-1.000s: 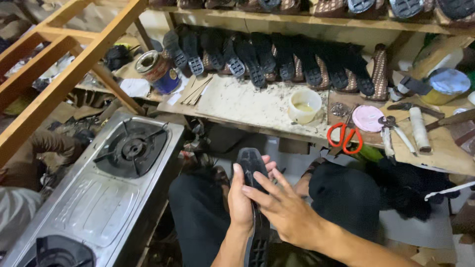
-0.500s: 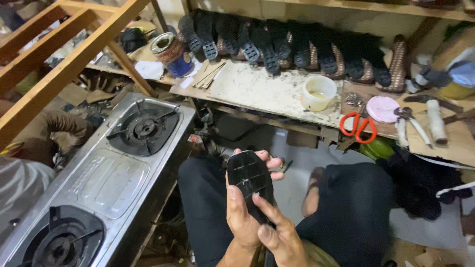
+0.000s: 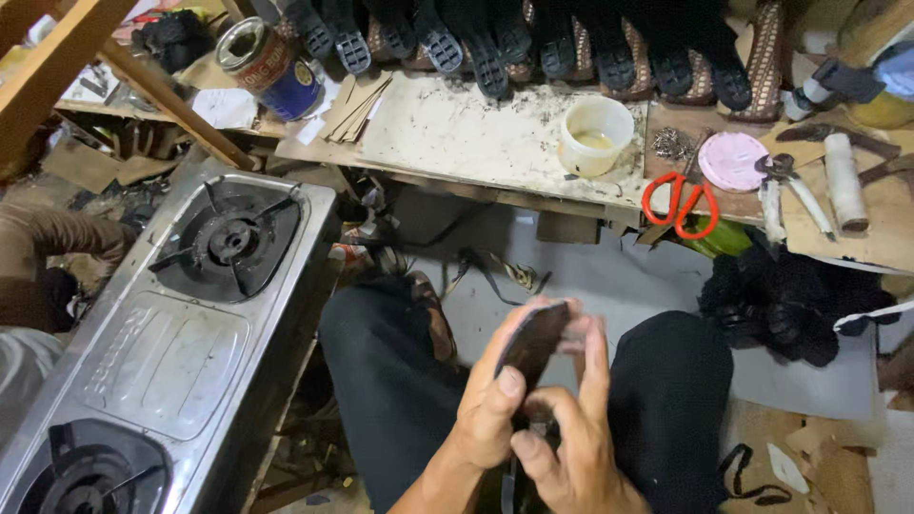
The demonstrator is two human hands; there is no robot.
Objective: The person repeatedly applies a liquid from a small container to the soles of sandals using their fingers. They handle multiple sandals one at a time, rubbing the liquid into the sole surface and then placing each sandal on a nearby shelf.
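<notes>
Bare hands and forearms, dark trousers

The left hand (image 3: 490, 414) and right hand (image 3: 571, 447) are bare, with no gloves, rings or watch, and the forearms show no sleeves. Black trousers (image 3: 390, 381) cover both legs, the cloth plain and faintly creased at the knees.

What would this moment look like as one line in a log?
left hand: holds black shoe sole | right hand: fingers press same sole | place: over lap | nearby: gas stove, red scissors, white cup
</notes>
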